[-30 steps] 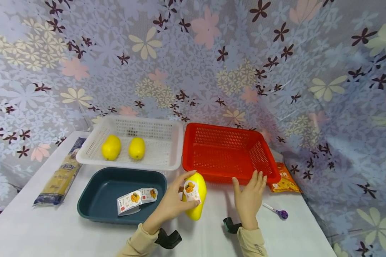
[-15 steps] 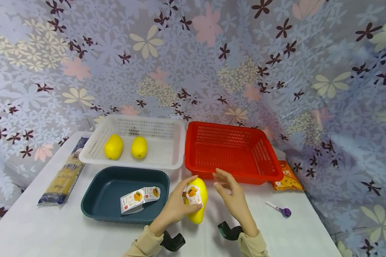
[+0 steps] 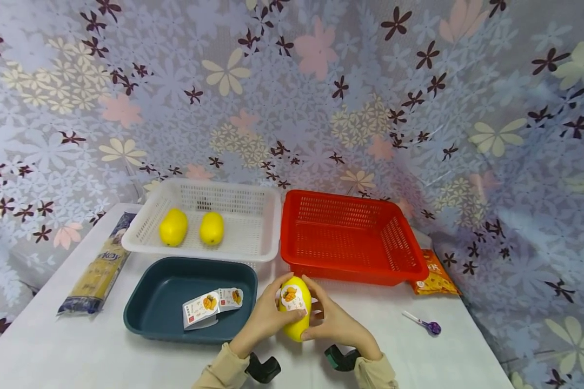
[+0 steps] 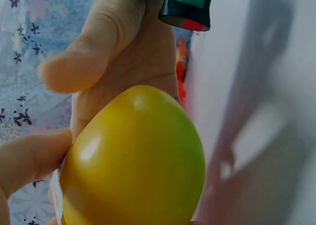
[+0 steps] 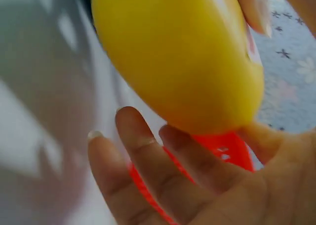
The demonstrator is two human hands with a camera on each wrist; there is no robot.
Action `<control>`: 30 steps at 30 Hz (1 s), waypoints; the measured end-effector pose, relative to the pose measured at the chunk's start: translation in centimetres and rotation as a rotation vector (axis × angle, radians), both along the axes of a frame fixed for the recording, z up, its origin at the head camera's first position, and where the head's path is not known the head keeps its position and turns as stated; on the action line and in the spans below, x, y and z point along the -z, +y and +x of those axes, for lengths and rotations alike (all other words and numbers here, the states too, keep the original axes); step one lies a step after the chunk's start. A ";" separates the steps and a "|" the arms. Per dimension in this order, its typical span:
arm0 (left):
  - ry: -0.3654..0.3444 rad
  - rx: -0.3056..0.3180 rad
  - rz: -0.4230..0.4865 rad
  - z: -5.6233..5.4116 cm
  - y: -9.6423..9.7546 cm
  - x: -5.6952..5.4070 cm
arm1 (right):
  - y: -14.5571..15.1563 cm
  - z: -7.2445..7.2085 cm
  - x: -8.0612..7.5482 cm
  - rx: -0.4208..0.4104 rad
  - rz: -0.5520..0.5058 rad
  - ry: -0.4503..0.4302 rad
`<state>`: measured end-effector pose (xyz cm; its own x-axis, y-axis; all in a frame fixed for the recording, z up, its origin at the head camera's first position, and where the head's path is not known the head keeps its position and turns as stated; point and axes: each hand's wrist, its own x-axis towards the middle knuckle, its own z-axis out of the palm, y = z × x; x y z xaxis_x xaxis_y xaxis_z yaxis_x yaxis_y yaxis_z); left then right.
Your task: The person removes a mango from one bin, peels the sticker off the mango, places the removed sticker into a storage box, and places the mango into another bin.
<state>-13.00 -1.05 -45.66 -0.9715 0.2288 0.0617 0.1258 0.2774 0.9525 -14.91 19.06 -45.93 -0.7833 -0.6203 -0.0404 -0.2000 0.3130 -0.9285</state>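
Note:
In the head view a yellow mango (image 3: 298,324) with a white label (image 3: 293,297) is held low at the front middle. My left hand (image 3: 264,319) grips it from the left, thumb on the label. My right hand (image 3: 334,322) cups around its right side, thumb near the lower end. In the right wrist view, one finger meets the mango (image 5: 182,62) while several other fingers stand apart from it. The right thumb (image 4: 74,69) shows clear of the mango in the left wrist view. Parts of the left fingers are hidden behind the fruit.
Behind stand a white basket (image 3: 245,254) with two yellow fruits (image 3: 173,227) and a red basket (image 3: 355,273). A dark teal tray (image 3: 148,297) holds folded labels (image 3: 206,310). A pasta pack (image 3: 99,273) lies left; an orange snack bag (image 3: 435,275) and a lollipop (image 3: 433,328) lie right.
My right hand has moved left from beside the red basket to the mango's right side, its fingers bending around it. My left hand keeps its grip on the mango, nearly in place.

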 end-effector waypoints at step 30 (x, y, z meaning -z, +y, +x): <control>-0.032 -0.115 -0.124 0.0 1.0 1.7 | -0.5 0.0 3.7 0.187 0.101 -0.014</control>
